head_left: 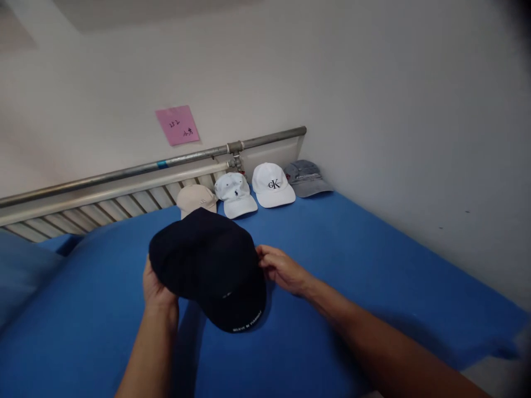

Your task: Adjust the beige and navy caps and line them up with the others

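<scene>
A black baseball cap (207, 260) is held up over the blue-covered surface, its brim tilted down to the lower right with small white lettering along the edge. My left hand (160, 287) grips its left side from below, with the fingers hidden behind the cap. On the other side, my right hand (284, 270) pinches the cap's right edge near the brim. Behind it a beige cap (194, 198) is partly covered by the black one. Beside that sit a white cap with a small dark emblem (235, 193), a white cap with "CK" lettering (272, 186) and a faded grey cap (309, 179).
The blue cover (365, 249) runs up to the wall on the right. At the back are a white radiator (116, 209) and a metal pipe (191, 158). A pink note (177, 126) with handwriting is stuck on the wall. Bluish fabric (20, 271) lies at the left edge.
</scene>
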The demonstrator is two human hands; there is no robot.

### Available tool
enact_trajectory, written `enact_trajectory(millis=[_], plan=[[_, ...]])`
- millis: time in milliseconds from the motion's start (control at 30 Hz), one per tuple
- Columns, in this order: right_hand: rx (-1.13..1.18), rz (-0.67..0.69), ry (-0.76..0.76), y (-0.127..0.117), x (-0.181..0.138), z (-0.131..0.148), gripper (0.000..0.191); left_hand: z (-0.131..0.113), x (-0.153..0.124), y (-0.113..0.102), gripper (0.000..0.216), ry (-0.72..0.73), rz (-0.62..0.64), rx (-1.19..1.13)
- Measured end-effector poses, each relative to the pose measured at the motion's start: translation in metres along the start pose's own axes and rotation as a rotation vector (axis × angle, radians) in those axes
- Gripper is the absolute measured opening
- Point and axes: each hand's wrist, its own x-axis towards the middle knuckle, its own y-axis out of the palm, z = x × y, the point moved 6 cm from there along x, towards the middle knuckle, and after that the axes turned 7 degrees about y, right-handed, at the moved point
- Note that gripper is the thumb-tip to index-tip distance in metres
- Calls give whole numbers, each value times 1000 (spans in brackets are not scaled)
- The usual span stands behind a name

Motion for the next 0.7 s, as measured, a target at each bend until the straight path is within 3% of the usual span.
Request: enact_trajectory(millis=[200, 267, 367, 467, 700], plan=[[173, -48, 109, -2, 13, -24, 14, 39, 0, -49, 42, -210, -201, 50], [221, -51, 115, -4, 15, -25, 14, 43, -5, -44, 41, -174, -214, 33], [309, -57, 91, -7, 18, -24, 17, 45, -13, -13, 43, -99, -86, -1], [370, -53, 87, -7, 22, -27, 19, 60, -23, 10, 36, -191, 30, 23], [297, -44, 152, -4, 25, -41, 13, 79, -30, -2, 31, -386, 73, 68]])
